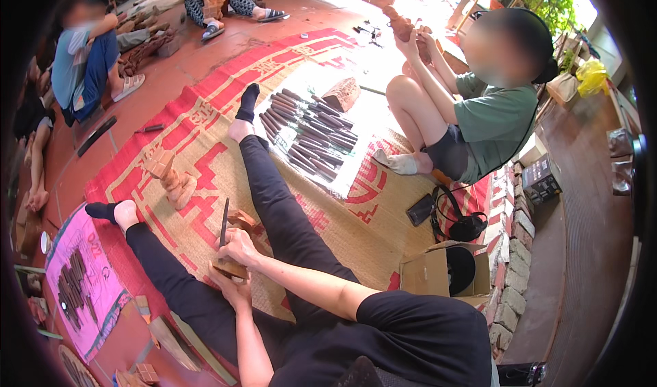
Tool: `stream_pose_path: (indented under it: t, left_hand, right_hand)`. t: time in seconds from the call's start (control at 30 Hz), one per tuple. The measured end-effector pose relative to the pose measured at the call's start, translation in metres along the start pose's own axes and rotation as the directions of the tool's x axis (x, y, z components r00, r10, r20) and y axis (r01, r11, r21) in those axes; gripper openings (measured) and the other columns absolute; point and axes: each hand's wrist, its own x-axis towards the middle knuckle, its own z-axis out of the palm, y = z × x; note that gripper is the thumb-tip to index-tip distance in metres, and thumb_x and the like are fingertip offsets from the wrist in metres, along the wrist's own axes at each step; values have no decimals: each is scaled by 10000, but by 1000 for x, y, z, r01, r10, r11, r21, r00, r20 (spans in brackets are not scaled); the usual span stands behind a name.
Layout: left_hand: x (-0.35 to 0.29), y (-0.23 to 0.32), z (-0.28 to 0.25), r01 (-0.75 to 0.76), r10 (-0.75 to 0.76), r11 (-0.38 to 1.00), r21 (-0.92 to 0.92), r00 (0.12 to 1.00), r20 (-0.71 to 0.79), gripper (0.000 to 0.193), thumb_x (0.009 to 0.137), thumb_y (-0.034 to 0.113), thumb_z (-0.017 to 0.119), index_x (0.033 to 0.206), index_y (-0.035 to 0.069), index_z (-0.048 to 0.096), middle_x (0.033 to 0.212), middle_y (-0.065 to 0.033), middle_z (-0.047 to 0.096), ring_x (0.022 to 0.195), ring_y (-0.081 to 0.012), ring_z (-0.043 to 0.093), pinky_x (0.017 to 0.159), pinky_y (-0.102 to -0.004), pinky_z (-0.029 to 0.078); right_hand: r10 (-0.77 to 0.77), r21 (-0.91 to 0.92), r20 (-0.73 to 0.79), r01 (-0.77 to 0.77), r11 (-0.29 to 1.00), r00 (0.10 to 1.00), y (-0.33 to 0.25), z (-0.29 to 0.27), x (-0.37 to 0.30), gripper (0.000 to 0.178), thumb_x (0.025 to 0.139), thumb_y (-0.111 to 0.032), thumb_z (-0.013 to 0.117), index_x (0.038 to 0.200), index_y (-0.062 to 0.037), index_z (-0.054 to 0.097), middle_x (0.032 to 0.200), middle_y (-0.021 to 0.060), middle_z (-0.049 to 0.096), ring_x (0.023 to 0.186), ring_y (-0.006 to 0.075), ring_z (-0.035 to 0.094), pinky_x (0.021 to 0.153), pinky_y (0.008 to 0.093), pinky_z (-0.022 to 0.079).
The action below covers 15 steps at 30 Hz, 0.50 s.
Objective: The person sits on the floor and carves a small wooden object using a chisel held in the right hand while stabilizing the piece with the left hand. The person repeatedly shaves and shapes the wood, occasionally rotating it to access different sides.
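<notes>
Between my outstretched legs, my left hand (236, 291) grips a brown wooden piece (231, 268) from below. Close above it, my right hand (238, 247) is closed around a dark, slender bar-like tool (225, 217) that points away from me. Whether it is a file or a chisel I cannot tell. The tool's lower end is hidden by the fingers. Just beyond my right hand, another reddish-brown wooden piece (243, 221) lies on the mat. A carved wooden figure (176, 185) stands farther off to the left.
Several dark-handled tools (318, 137) lie in rows on a white sheet ahead, beside a wooden block (341, 95). More tools rest on a pink cloth (102, 277) at left. A seated person (493, 106) holds a carving at right. An open cardboard box (417, 274) and a phone (420, 210) lie nearby.
</notes>
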Motion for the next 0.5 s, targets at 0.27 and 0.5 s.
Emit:
stream_pose_path:
  t: [0.27,0.5]
  left_hand:
    - [-2,-2,4,-107,109,993,49,994,-33,1040,659,70,817,1480,32,180,1428,-255,337,1294,-456,405,1025,-493,420]
    - [-2,-4,6,-89,90,996,30,996,-27,1029,673,75,805,1484,30,174,1420,-254,346,1283,-457,419,1011,-489,432]
  right_hand:
    - [52,-126,17,-49,991,999,8,-10,0,357,583,-282,749,838,-33,732,915,123,690,980,283,622,870,377,474]
    - [-273,-158,-49,262,952,961,18,12,7,245,509,-243,696,588,-20,635,654,139,603,786,322,609,732,417,466]
